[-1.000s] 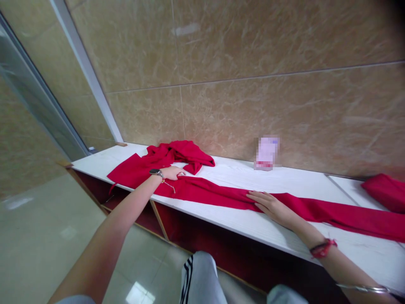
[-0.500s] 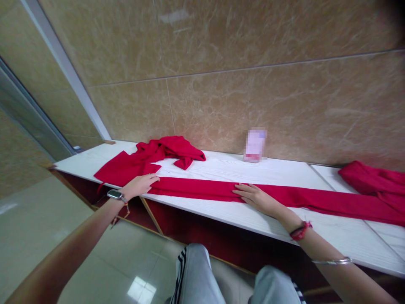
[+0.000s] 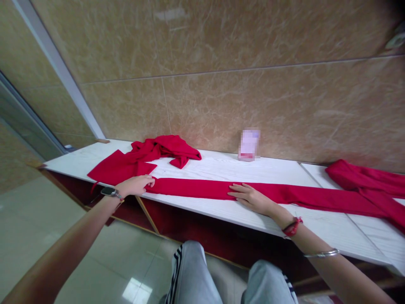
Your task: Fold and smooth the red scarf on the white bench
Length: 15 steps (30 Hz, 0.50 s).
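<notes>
A long red cloth, folded into a narrow strip, runs along the front of a white shelf top. At its left end my left hand has its fingers curled in, pinching the cloth's edge; the fingertips are partly hidden. My right hand lies flat on the strip near its middle, fingers stretched out and pressing it down. Just beyond my left hand a flat red cloth piece lies with a crumpled red cloth behind it.
A blurred pale pink box stands against the tiled wall. At the right, more bunched red cloth lies by the wall. Below the top are dark red compartments; my knees are close to the front edge.
The fingers of my left hand have curled in at the strip's end. My right hand stays flat on the cloth. The whole view has shifted slightly, so things appear further left.
</notes>
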{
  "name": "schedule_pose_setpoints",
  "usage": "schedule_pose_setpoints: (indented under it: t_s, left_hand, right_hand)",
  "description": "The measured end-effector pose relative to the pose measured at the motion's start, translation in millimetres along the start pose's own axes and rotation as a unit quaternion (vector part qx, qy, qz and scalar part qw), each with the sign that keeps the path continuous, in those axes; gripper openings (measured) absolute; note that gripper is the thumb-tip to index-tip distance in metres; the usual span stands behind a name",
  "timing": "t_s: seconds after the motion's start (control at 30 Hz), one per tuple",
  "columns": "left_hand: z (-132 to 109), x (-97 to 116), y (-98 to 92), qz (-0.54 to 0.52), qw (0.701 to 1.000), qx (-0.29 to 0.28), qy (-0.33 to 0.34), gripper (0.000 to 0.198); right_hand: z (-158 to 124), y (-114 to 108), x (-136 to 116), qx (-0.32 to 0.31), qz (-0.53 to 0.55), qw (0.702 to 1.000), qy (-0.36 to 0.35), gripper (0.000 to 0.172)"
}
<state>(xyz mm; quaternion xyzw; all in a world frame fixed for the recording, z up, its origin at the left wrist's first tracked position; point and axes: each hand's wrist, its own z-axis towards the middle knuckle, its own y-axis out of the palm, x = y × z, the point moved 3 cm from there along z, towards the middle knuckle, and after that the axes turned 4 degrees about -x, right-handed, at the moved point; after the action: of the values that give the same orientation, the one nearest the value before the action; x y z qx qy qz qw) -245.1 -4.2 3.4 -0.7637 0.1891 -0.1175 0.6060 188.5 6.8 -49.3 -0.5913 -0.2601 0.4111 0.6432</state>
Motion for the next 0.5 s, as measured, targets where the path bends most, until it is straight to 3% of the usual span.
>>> schedule_pose_setpoints:
  t_s: [0.07,0.17,0.27,0.37,0.5]
  left_hand:
    - [9.8,15.5,-10.3,-0.032,0.999,0.007,0.043,0.027]
    - [34.6,56.3,-19.4,-0.061,0.990,0.086,0.089,0.030]
    - [63.4,103.7,-9.9,-0.058,0.980,0.156,0.107,0.039]
    - [83.0,135.1,10.7,-0.040,0.981,0.133,0.137,0.042]
    - [84.7,137.3,21.2,-0.023,0.988,0.085,0.130,0.044]
  right_hand:
    - [0.5,-0.3,-0.9,-0.003,-0.003,1.000,0.000,0.038]
    - [1.3,-0.2,-1.7,-0.021,-0.002,1.000,-0.004,0.039]
    - [1.7,-0.9,-2.4,-0.035,0.003,0.999,-0.003,0.040]
    - [1.9,-2.6,-4.5,-0.046,0.002,0.999,-0.001,0.039]
    - [1.5,-5.0,-7.6,-0.056,-0.003,0.998,0.002,0.039]
